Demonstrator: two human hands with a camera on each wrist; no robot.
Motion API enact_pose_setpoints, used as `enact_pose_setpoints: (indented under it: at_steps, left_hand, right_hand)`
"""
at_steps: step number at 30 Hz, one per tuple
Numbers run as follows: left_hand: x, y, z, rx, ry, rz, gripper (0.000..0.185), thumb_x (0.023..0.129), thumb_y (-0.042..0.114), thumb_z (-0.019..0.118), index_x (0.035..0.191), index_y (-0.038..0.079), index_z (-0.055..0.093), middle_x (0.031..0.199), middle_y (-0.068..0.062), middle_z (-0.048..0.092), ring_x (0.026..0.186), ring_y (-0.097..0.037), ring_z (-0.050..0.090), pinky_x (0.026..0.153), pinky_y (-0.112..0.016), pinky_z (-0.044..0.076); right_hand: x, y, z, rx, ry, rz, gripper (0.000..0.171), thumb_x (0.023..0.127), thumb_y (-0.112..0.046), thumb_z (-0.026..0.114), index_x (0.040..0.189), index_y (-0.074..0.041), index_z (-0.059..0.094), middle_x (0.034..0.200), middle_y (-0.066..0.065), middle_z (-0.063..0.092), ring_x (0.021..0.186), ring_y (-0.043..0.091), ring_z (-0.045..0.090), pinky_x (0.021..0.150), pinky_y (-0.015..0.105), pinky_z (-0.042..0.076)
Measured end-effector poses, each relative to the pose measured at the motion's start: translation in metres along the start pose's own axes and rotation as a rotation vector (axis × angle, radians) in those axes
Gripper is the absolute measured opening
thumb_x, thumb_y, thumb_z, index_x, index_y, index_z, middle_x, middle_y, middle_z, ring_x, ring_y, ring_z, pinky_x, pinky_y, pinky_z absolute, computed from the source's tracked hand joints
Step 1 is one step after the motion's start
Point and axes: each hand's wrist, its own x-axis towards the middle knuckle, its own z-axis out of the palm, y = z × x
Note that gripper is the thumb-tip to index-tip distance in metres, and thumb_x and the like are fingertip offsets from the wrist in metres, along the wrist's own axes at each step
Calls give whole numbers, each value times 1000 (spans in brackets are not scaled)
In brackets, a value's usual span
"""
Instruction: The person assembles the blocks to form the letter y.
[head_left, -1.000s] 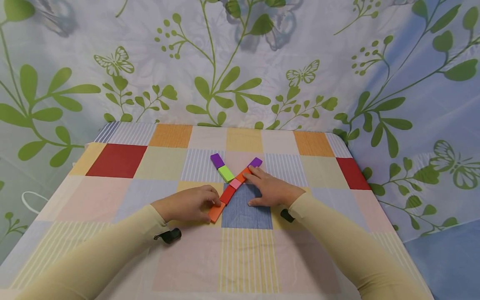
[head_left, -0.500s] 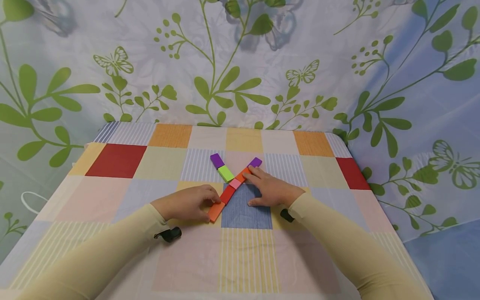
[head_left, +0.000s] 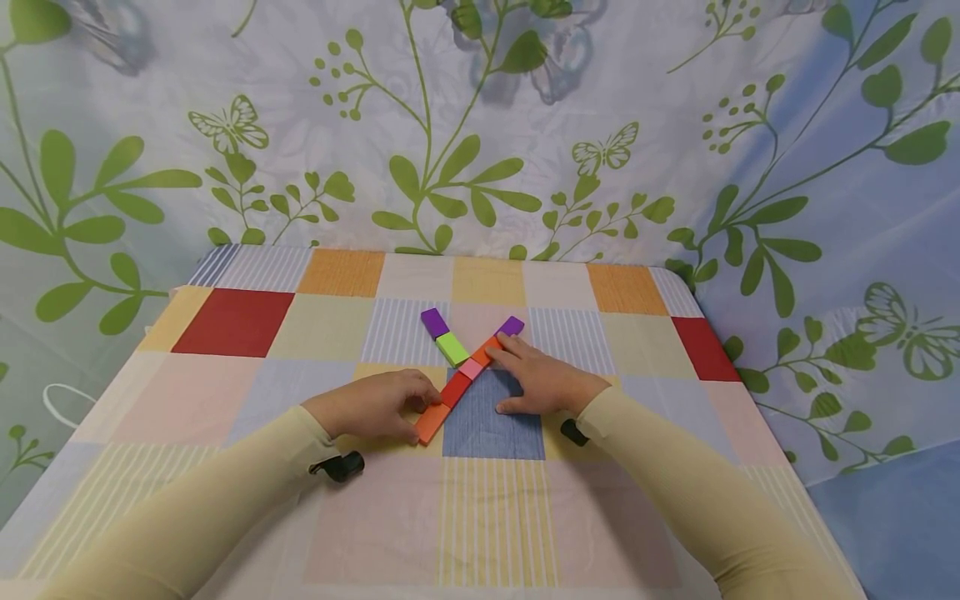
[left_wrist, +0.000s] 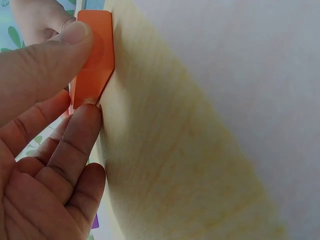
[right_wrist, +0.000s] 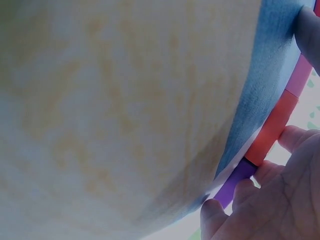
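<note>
An orange flat rectangular block [head_left: 432, 423] is pinched by the left hand [head_left: 375, 406], thumb and forefinger closed on its near end, at the lower left tip of an X of blocks laid flat on the patchwork-checked tablecloth [head_left: 232, 392]. Next up the line, a red block [head_left: 455, 388], a pink block [head_left: 471, 367] and a second orange block [head_left: 486, 350] are seen, touching end to end, and a purple block [head_left: 512, 325] caps the far end. The right hand [head_left: 542, 379] is laid flat, fingers straight, fingertips resting on that second orange block. One lime-green block [head_left: 452, 347] and one more purple block [head_left: 433, 322] form the upper left arm. Seven blocks are counted: two orange, two purple, one each red, pink, green. Broad bare cloth is left on every side, the table edges well apart from the pattern.
</note>
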Motion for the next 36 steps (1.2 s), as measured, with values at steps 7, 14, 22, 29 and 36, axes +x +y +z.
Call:
enact_pose_setpoints:
  at_steps: [7, 14, 22, 29, 36]
  left_hand:
    - [0, 0, 0, -9, -5, -17, 50, 85, 20, 88, 132, 12, 69, 126, 4, 66, 113, -13, 63, 104, -38, 56]
    - [-1, -1, 0, -18, -4, -17, 52, 85, 19, 88, 133, 11, 69, 126, 4, 66, 114, -14, 63, 106, -39, 55]
    - [0, -2, 1, -13, 0, -28, 54, 84, 20, 89, 133, 11, 68, 124, 5, 66, 112, -13, 63, 105, -38, 55]
    - [2, -2, 1, -39, 1, -56, 55, 83, 18, 89, 134, 11, 68, 123, 5, 67, 113, -14, 64, 106, -40, 55]
    - [2, -4, 2, -31, -4, -60, 56, 83, 19, 90, 135, 12, 69, 124, 6, 68, 114, -13, 64, 107, -41, 54]
  right_hand:
    - [-2, -3, -1, -2, 10, -15, 99, 93, -51, 76, 170, -21, 21, 179, 10, 5, 165, 34, 10, 130, 52, 27]
    - [-2, -6, -1, -17, 13, 3, 99, 92, -51, 77, 169, -21, 23, 179, 9, 7, 164, 34, 14, 130, 52, 27]
    - [0, -5, -1, -36, 25, 11, 99, 91, -52, 78, 168, -21, 25, 178, 9, 11, 163, 35, 18, 130, 51, 26]
    - [1, -5, 0, -43, 47, 15, 99, 90, -52, 80, 168, -22, 27, 177, 11, 14, 162, 37, 22, 129, 52, 29]
    - [1, -7, -1, -46, 58, 18, 98, 90, -51, 80, 168, -21, 28, 177, 11, 15, 162, 37, 23, 129, 52, 29]
